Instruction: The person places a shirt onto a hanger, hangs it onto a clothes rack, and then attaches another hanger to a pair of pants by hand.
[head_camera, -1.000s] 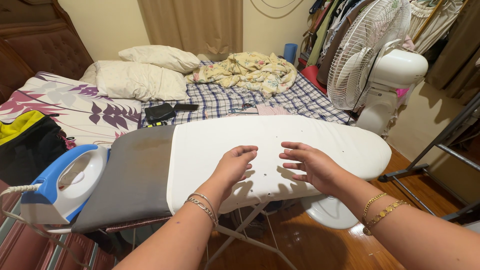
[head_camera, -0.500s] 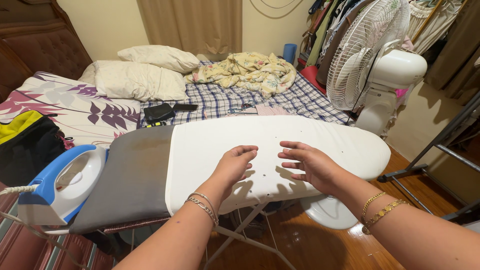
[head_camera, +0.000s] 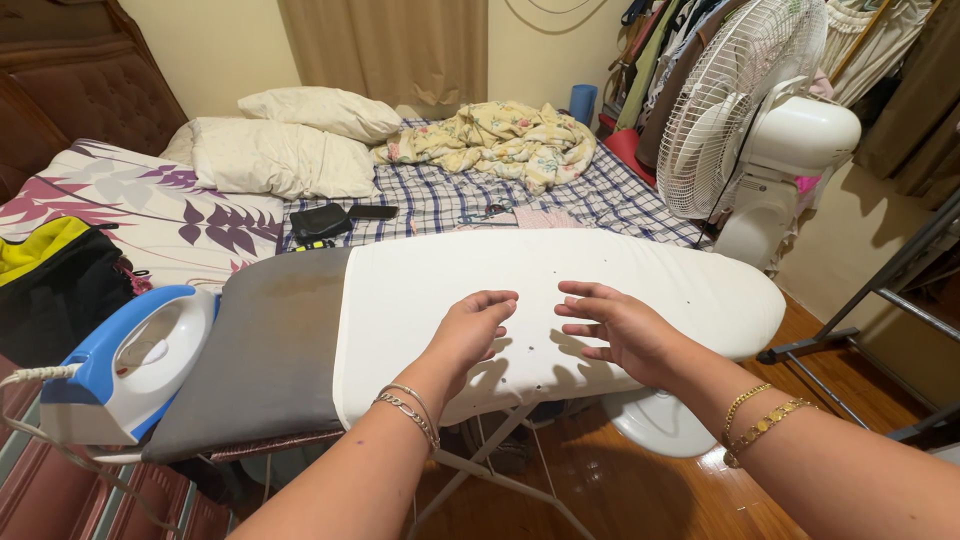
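An ironing board (head_camera: 280, 350) stands across the view, with a white cloth (head_camera: 620, 280) laid over its right part and bare grey cover on its left. My left hand (head_camera: 470, 328) hovers over the cloth near the board's front edge, fingers loosely curled and holding nothing. My right hand (head_camera: 620, 325) hovers beside it, fingers spread, also holding nothing. The two hands face each other a short gap apart. A blue and white iron (head_camera: 125, 365) lies on the board's left end, its cord trailing off to the left.
Behind the board is a bed (head_camera: 440, 200) with pillows (head_camera: 280, 155), a crumpled floral blanket (head_camera: 500, 140), a dark wallet and a phone (head_camera: 372, 212). A white standing fan (head_camera: 750, 110) is at the right, a metal rack (head_camera: 880, 290) beyond it. Wooden floor below.
The view has shifted very slightly. Both hands stay in the same place above the white cloth.
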